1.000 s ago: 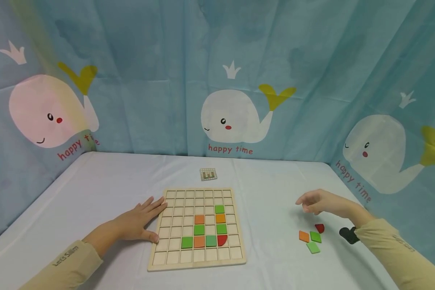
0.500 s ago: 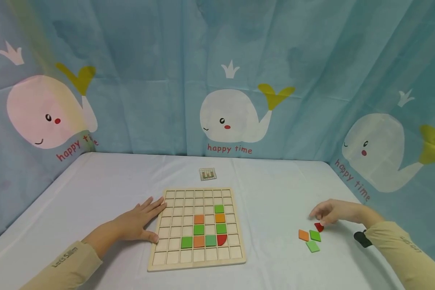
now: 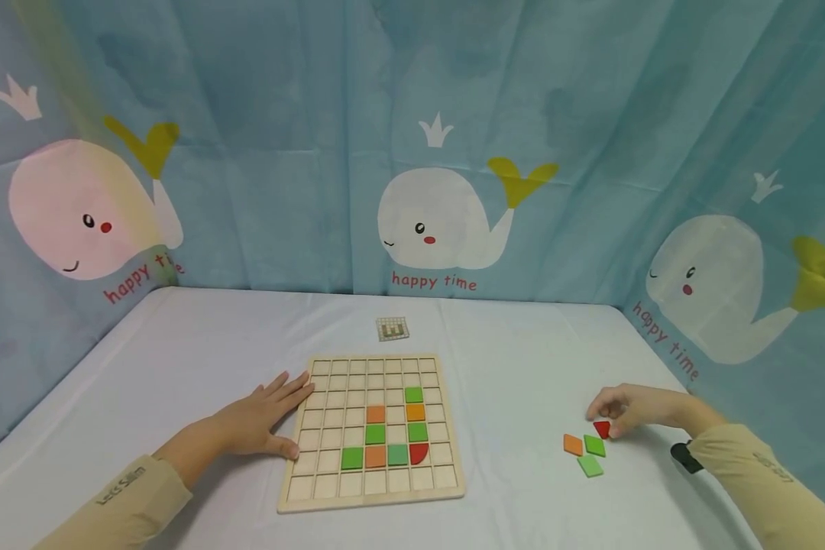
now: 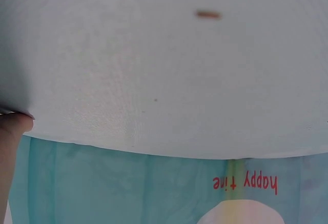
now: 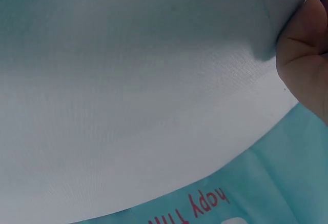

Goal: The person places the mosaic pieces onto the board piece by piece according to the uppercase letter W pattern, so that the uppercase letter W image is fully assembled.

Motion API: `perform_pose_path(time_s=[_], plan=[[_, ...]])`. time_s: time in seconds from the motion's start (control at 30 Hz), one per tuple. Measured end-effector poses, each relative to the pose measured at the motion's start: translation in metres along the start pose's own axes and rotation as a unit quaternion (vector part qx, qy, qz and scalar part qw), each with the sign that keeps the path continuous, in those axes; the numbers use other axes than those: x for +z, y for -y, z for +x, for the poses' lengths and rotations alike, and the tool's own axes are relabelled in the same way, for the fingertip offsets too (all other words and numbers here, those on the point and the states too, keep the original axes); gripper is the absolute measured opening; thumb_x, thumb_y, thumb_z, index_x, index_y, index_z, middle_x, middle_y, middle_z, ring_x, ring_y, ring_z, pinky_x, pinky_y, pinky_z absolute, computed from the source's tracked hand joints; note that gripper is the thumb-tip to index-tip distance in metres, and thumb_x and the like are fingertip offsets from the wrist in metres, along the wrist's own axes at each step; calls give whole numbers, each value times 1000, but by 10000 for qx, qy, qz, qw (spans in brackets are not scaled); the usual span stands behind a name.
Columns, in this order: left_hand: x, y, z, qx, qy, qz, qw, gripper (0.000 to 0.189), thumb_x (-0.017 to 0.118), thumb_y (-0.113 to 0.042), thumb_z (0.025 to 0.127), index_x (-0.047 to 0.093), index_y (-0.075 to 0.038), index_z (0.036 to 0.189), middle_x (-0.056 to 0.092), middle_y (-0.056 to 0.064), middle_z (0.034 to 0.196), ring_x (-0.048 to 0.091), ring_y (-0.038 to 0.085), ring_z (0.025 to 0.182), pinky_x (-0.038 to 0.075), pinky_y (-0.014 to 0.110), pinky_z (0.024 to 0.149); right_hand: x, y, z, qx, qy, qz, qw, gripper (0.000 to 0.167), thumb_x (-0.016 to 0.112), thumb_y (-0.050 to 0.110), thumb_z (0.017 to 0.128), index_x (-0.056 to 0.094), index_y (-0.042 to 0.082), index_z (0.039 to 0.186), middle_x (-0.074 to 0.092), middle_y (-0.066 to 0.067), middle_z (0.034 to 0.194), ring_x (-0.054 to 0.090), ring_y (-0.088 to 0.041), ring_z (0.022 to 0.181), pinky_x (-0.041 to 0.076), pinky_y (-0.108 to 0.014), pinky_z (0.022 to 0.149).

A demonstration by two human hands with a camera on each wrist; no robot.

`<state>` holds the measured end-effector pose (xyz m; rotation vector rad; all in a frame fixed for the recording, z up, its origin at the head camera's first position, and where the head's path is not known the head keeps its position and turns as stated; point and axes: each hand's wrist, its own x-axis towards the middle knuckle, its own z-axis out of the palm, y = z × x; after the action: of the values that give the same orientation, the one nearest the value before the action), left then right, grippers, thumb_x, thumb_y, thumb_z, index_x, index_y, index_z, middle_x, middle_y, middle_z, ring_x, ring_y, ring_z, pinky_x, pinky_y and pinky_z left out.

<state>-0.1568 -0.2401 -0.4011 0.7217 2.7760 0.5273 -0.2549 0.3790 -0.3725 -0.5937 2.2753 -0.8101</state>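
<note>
My left hand lies with spread fingers along the left edge of a wooden grid board, fingertips and thumb at its rim. Green, orange, teal and red tiles sit in several of its squares, including a red quarter-round tile. To the right of the board, my right hand bends down over a loose red tile, thumb and fingertips at its edges. The thumb covers part of that tile. In the right wrist view only part of the right hand shows, and no tile.
Beside the red tile lie an orange tile, a green tile and a light green tile. A small pattern card lies behind the board. Blue whale-print curtains stand around the white table.
My right hand has come down and slightly right to the loose red tile, its thumb and fingers closing in on it. The left hand stays at the board's edge.
</note>
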Motion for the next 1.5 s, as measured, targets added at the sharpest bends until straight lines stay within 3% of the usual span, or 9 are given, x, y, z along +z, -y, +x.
perform_pose_path(time_s=[0.33,0.53,0.73,0.9,1.07,1.33,1.5], plan=[[2,1,-1,38,-37,6,10000,104,66,-63,77,28,0,151,17,22,158,11,52,141,17,70,106,9,2,2,-344,-299,-592,9972,20,74,3,78,67,9,95,52,-1,94,44,-13,88,40,-28,76],[1,2,-1,38,-62,20,10000,104,66,-63,77,28,0,151,18,22,158,11,52,141,17,69,106,11,4,1,-163,-484,-669,9965,21,76,3,77,63,10,93,52,-3,93,45,-18,88,41,-31,75],[0,0,-2,34,-60,27,10000,104,66,-64,77,29,1,150,18,23,157,11,52,140,17,70,106,13,2,1,-89,-553,-384,9977,18,72,1,79,57,7,88,51,-4,86,45,-21,85,36,-30,68],[0,0,-2,27,-37,17,10000,105,66,-63,78,28,1,151,18,23,158,11,52,141,17,70,106,12,-1,0,-33,-496,-32,9988,9,67,4,86,58,5,88,53,-6,85,46,-22,84,35,-35,70],[0,0,-1,30,-39,40,10000,105,66,-64,77,28,1,151,18,22,158,11,52,141,18,70,106,10,0,0,84,-439,276,9986,10,66,9,89,58,2,88,55,-7,85,48,-21,82,35,-36,71],[-1,-1,-1,51,-53,19,10000,104,67,-63,77,28,1,150,18,23,157,11,53,140,18,70,105,14,14,2,201,-829,560,9948,14,67,13,89,59,1,87,56,-3,81,50,-18,76,38,-30,65],[0,-1,-2,46,-40,-3,10000,104,67,-63,78,28,1,151,18,23,157,11,52,141,17,70,106,17,27,3,188,-974,991,9901,17,67,16,92,58,2,90,58,-2,84,51,-20,80,39,-32,68]])
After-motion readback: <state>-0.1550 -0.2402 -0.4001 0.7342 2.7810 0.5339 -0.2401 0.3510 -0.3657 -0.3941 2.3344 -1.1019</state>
